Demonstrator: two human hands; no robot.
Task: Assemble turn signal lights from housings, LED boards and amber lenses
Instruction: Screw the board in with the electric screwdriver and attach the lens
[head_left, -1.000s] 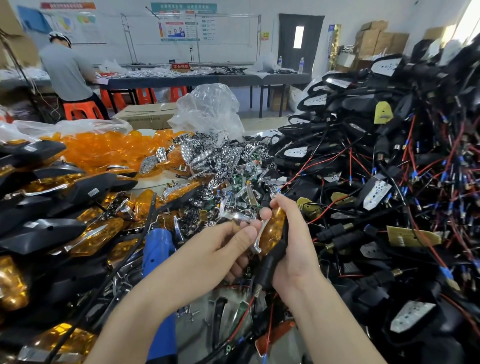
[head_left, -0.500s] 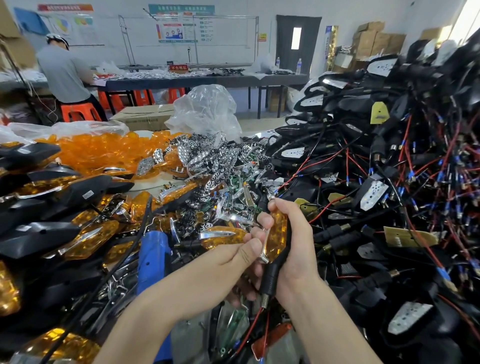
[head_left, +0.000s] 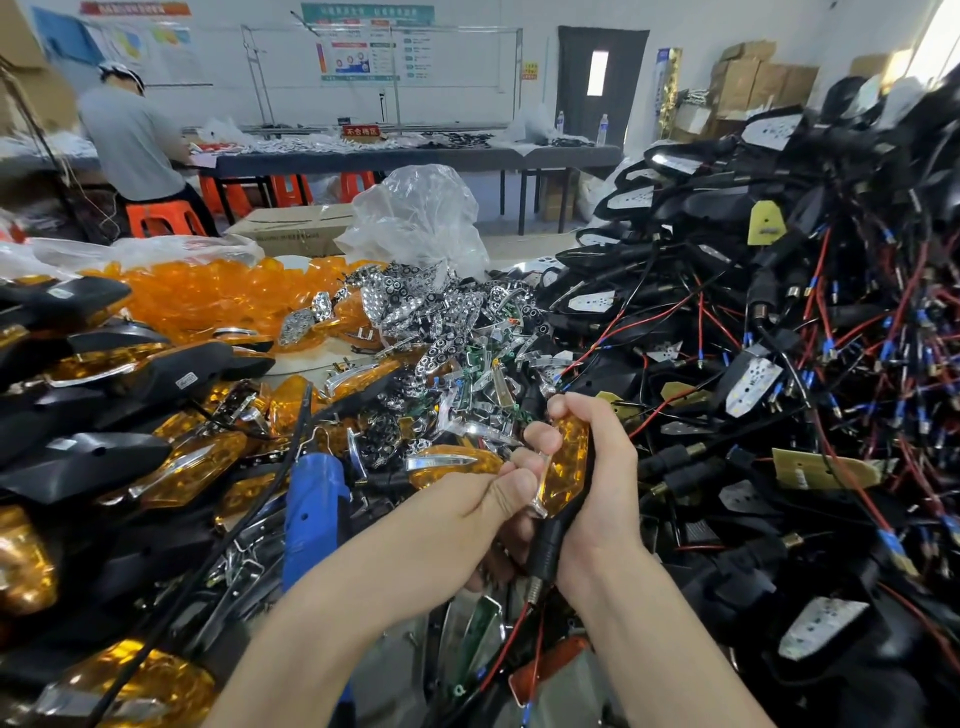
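Near the middle, the right hand (head_left: 602, 478) is wrapped around a turn signal light (head_left: 563, 467) held upright, its amber lens facing left and its black stem (head_left: 548, 551) pointing down with red wire trailing from it. The left hand (head_left: 483, 504) grips the same light from the left, thumb pressed against the lens edge and fingers curled beneath. Left of the hands lie a blue tool (head_left: 311, 499) and finished lights (head_left: 104, 457), farther off loose amber lenses (head_left: 208, 296) and silvery LED boards (head_left: 441, 322), and to the right a tall heap of black wired housings (head_left: 779, 338).
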